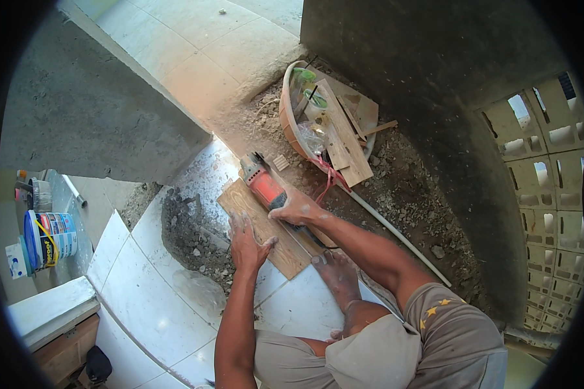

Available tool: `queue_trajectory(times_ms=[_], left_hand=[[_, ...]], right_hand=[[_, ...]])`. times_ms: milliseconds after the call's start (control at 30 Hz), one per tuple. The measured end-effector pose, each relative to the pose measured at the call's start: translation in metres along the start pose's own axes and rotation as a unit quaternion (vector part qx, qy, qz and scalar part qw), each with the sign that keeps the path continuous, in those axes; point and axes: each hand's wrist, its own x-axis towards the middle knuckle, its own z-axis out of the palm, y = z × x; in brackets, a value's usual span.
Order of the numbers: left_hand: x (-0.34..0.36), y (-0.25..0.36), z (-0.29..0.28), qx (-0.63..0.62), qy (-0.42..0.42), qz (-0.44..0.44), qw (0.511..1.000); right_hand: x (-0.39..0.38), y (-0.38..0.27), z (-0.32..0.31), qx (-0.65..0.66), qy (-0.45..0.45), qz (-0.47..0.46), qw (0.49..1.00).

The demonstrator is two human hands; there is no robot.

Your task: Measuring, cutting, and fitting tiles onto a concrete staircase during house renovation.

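Note:
My right hand (298, 207) is wrapped round the body of a red and black angle grinder (265, 188). The grinder lies over a brown wood-patterned tile (279, 249), its head at the tile's far end; the disc cannot be made out clearly. Left of the tool, my left hand (245, 243) presses on the tile with its fingers stretched out and thumb apart. My bare foot (337, 275) rests at the tile's near right edge. Reddish dust hangs beyond the grinder's head, and pale dust coats my fingers.
Grey rubble mortar (191, 227) is heaped left of the tile, beside a clear plastic bag (201, 290). A tub (291, 123) with tile offcuts stands ahead right, near a white pipe (396, 233). A concrete wall (104, 110) juts in from the left; a bucket (52, 238) lies beyond.

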Motion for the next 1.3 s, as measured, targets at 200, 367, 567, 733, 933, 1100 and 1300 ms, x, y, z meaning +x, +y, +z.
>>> queue_trajectory(times_ms=[200,367,567,733,933,1100,1300], left_hand=[[0.001,0.0,0.0,-0.001,-0.001,-0.006,1.0],[0.001,0.002,-0.003,-0.005,-0.018,-0.013,1.0],[0.002,0.004,-0.004,0.005,-0.025,-0.013,1.0],[0.002,0.006,-0.005,-0.003,-0.023,-0.012,1.0],[0.003,0.008,-0.007,-0.006,-0.039,-0.025,0.999],[0.003,0.009,-0.007,-0.01,-0.028,-0.023,0.999],[0.003,0.008,-0.006,-0.015,-0.03,-0.024,0.999]], right_hand=[[0.017,0.005,0.003,0.022,0.007,-0.027,0.999],[0.008,0.016,0.006,0.018,0.002,-0.012,1.0],[0.004,0.029,0.011,0.028,0.019,-0.019,0.999],[-0.003,0.033,0.011,0.019,0.016,-0.021,0.999],[-0.013,0.026,0.005,-0.031,0.016,0.029,0.999],[-0.021,0.023,0.001,-0.023,0.004,0.025,0.999],[-0.023,0.033,0.003,-0.033,-0.001,0.018,0.999]])
